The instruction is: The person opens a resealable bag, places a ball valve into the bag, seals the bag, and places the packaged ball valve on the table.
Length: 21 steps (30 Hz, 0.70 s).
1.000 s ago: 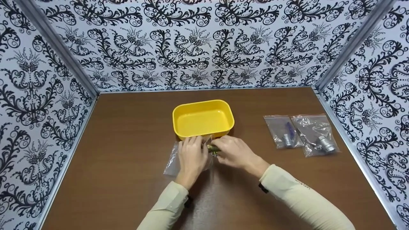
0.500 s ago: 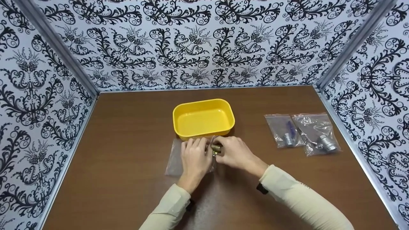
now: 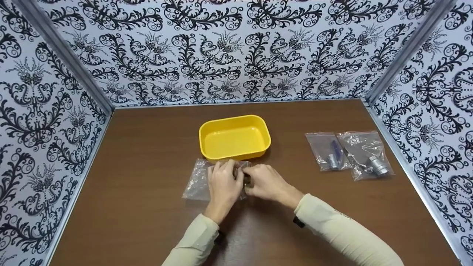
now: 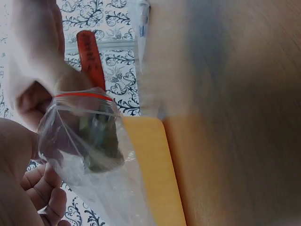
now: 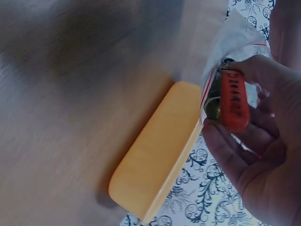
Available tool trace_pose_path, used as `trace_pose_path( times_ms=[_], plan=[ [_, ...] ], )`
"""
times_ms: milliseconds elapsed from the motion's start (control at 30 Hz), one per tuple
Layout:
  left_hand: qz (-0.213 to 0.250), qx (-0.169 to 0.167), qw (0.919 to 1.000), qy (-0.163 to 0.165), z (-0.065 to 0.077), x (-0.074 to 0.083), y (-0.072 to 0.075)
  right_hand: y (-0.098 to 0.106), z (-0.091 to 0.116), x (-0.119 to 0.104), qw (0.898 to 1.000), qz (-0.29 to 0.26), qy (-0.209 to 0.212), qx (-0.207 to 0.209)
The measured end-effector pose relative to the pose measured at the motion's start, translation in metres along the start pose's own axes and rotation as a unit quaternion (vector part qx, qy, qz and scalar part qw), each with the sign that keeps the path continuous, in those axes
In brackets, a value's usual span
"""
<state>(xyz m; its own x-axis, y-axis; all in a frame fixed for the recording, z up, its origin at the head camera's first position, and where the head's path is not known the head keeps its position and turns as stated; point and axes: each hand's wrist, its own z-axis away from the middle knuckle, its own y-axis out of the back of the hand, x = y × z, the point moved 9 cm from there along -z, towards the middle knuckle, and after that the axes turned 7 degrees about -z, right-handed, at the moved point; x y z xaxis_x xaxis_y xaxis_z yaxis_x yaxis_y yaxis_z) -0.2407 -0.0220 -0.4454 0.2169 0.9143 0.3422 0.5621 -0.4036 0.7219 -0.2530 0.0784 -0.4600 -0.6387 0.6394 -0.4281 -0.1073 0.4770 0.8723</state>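
Note:
My left hand (image 3: 224, 184) holds a clear zip bag (image 3: 194, 188) with a red seal line, just in front of the yellow tray (image 3: 207, 155). A ball valve (image 4: 101, 146) with a dull brass-coloured body and a red lever handle (image 5: 235, 101) is at the bag's mouth. In the left wrist view the body shows through the plastic, while the lever sticks out past the seal. My right hand (image 3: 268, 183) grips the valve, thumb and fingers around its lever end. From the head view the valve is mostly hidden between the hands.
On the right of the brown table (image 3: 140, 221) lie two zip bags: a smaller bag (image 3: 320, 147) with a metal fitting and a purple item, and a larger bag (image 3: 356, 144) with a bigger metal fitting. Patterned walls (image 3: 221, 55) enclose the table's back and sides.
The valve, visible between the hands earlier, has gone deeper between them toward the bag. The bag's free end has shifted left, and my right hand has come slightly left and nearer.

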Motion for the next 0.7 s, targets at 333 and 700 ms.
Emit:
trace_pose_path(
  times_ms=[333,700],
  plan=[
    [0.023,-0.001,0.9997,0.01,0.001,-0.003,0.0,-0.01,-0.004,0.009,0.994,-0.085,-0.07,0.007],
    [0.03,-0.016,0.9991,0.027,0.005,-0.008,-0.003,-0.003,-0.009,0.015,0.984,-0.099,-0.131,0.071]
  ],
)
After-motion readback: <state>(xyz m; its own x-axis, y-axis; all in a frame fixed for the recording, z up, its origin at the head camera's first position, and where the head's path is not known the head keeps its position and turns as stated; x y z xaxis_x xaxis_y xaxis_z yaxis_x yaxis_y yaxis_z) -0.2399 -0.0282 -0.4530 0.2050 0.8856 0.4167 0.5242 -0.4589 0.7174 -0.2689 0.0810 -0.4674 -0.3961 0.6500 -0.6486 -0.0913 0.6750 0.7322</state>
